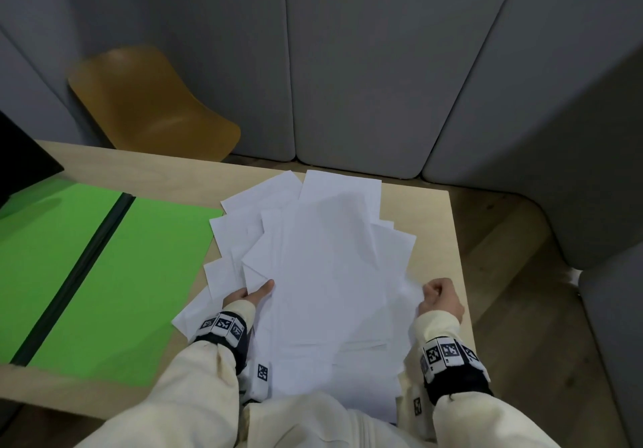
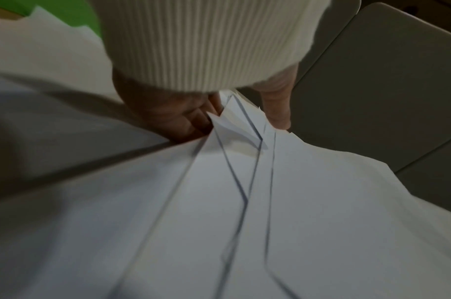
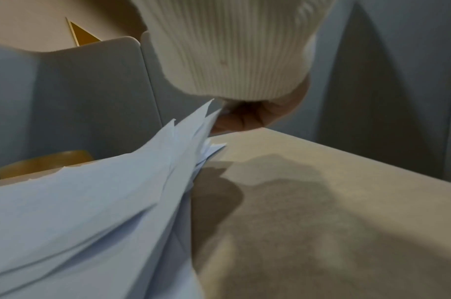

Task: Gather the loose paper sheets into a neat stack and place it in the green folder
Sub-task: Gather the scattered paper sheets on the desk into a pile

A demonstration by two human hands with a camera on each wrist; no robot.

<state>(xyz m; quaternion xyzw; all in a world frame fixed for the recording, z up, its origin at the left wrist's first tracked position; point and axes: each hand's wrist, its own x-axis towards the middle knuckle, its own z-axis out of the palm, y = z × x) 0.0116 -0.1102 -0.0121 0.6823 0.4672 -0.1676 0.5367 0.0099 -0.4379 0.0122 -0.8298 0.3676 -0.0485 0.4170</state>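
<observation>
A fanned, uneven pile of white paper sheets [image 1: 327, 266] lies in front of me, held between both hands. My left hand [image 1: 252, 294] grips its left edge, thumb on top and fingers underneath; the left wrist view shows the sheets [image 2: 245, 182] pinched between the thumb and fingers of that hand [image 2: 245, 117]. My right hand [image 1: 440, 296] holds the right edge with curled fingers; in the right wrist view that hand [image 3: 242, 119] pinches the sheet corners [image 3: 117, 192] lifted off the table. The open green folder [image 1: 104, 266] lies flat to the left.
The light wooden table [image 1: 442, 225] ends just right of the pile and just beyond it. A yellow chair [image 1: 149, 103] stands behind the table, with grey padded panels [image 1: 365, 65] around. A dark object [image 1: 24, 159] sits at the far left.
</observation>
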